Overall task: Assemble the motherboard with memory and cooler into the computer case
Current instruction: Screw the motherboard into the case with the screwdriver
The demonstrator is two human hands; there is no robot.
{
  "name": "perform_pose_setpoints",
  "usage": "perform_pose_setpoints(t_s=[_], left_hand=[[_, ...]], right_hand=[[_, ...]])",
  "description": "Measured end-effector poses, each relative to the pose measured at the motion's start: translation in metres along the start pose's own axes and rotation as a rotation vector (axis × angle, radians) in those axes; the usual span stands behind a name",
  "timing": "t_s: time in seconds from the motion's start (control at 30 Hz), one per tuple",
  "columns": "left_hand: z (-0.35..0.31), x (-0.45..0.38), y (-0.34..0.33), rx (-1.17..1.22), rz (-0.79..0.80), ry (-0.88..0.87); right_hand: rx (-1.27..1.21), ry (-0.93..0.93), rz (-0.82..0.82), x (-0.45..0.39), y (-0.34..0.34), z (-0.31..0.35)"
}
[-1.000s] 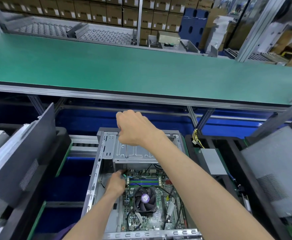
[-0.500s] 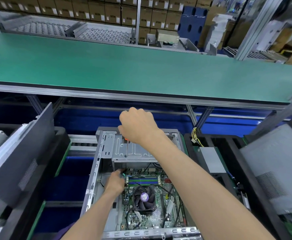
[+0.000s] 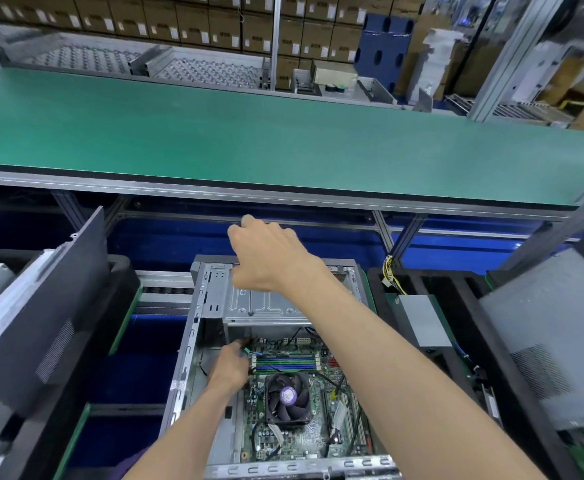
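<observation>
1. Head view: right hand (image 3: 266, 256) raised over the far end of the computer case (image 3: 193, 344), knuckles up, fingers curled under; whether anything is held, cannot tell.
2. Left hand (image 3: 230, 367) down inside the case at the motherboard's (image 3: 304, 434) far-left corner, fingertips hidden, apparently pinching a small green-tipped connector (image 3: 246, 350); grip not certain.
3. Motherboard seated flat in the case floor, memory sticks (image 3: 285, 362) slotted along its far edge, cooler fan (image 3: 287, 398) mounted just nearer than them.
4. Metal drive bay (image 3: 266, 308) spanning the case's far end, partly under the right forearm.
5. Beyond the case, green conveyor belt (image 3: 283, 140); left of the case, a dark side panel (image 3: 41, 306) leaning; right of the case, a grey panel (image 3: 543, 341).
</observation>
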State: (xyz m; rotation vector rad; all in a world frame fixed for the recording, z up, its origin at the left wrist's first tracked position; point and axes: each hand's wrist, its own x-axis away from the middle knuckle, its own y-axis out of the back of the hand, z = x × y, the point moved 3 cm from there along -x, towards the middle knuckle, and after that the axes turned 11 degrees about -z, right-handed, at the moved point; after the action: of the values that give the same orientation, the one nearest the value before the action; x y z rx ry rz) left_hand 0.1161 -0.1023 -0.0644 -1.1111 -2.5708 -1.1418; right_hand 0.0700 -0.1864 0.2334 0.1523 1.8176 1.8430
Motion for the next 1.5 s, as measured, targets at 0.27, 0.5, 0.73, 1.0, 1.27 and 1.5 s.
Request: perform_pose_setpoints(t_s=[0.27, 0.5, 0.73, 1.0, 1.27, 1.5], left_hand=[[0.000, 0.000, -0.001, -0.025, -0.006, 0.002], [-0.001, 0.001, 0.000, 0.015, -0.004, 0.022], [0.000, -0.001, -0.002, 0.054, 0.016, 0.060], [-0.001, 0.002, 0.001, 0.046, 0.001, 0.054], [-0.003, 0.004, 0.003, -0.004, 0.002, 0.012], [-0.002, 0.004, 0.001, -0.004, 0.008, 0.024]], right_hand=[[0.091, -0.049, -0.085, 0.001, 0.000, -0.007], [-0.064, -0.028, 0.007, 0.003, 0.001, -0.007], [-0.004, -0.028, 0.013, -0.001, 0.002, 0.002], [0.000, -0.068, -0.017, 0.001, 0.001, -0.008], [-0.106, -0.014, 0.061, 0.002, 0.005, -0.001], [0.050, -0.043, -0.016, 0.002, 0.001, -0.006]])
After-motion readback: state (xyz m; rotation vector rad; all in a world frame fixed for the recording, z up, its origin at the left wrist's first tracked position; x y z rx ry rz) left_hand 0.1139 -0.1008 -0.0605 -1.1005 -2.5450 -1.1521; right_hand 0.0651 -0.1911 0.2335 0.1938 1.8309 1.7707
